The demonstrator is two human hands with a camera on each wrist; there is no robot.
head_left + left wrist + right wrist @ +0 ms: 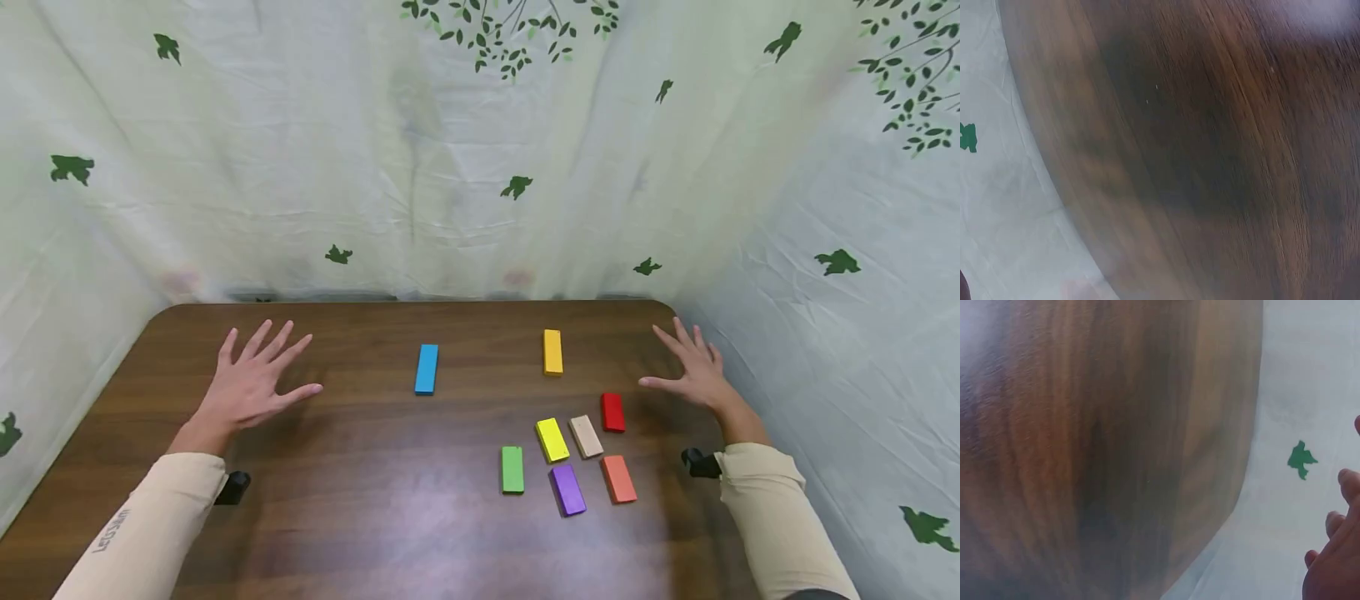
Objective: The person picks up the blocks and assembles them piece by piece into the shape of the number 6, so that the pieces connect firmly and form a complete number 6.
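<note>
My left hand [247, 387] hovers over the left part of the table with fingers spread, holding nothing. On the far right my right hand [693, 371] is likewise spread and holds nothing. Nearest the right hand is a red block [612, 412]. A blue block [426, 369] lies near the middle and an orange-yellow block [552, 352] farther right. Closer in are a yellow block [552, 440], a beige block [586, 437], a green block [512, 470], a purple block [567, 490] and a coral block [618, 479]. In the right wrist view some fingers [1350, 487] show at the edge.
The brown wooden table [360, 517] has rounded far corners. A pale curtain [300, 167] with leaf and bird prints hangs behind it and along both sides. Each forearm wears a black wrist device, the left one [232, 488] and the right one [701, 463].
</note>
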